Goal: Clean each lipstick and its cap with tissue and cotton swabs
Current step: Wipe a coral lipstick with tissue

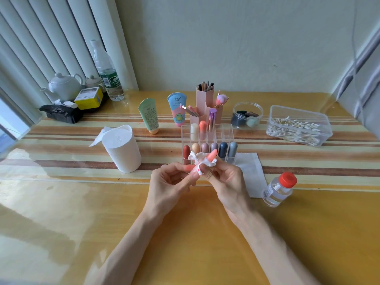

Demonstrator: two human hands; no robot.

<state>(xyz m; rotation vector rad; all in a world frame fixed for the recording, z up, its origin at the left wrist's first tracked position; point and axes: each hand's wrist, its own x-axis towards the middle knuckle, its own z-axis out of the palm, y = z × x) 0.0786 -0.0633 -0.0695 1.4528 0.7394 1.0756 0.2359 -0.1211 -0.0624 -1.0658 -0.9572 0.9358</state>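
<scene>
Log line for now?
stage: wiping coral lipstick | left hand: holds its lower end | right hand: pinches tissue round it | cotton swabs: in box

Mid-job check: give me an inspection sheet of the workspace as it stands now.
Surface: glossy yellow table, striped band across it.
Job's things: coral lipstick wrapped in tissue; clear organizer with capped lipsticks; tissue tub; cotton swab box; red-capped bottle; flat tissue sheet.
Clutter: two tubes, brush holder, jar, water bottle, teapot.
Grippers: left hand holds the lipstick's lower end; right hand pinches the tissue round it.
Cables: nothing seen on the table.
Surroundings: blinds at left, plain wall behind.
</scene>
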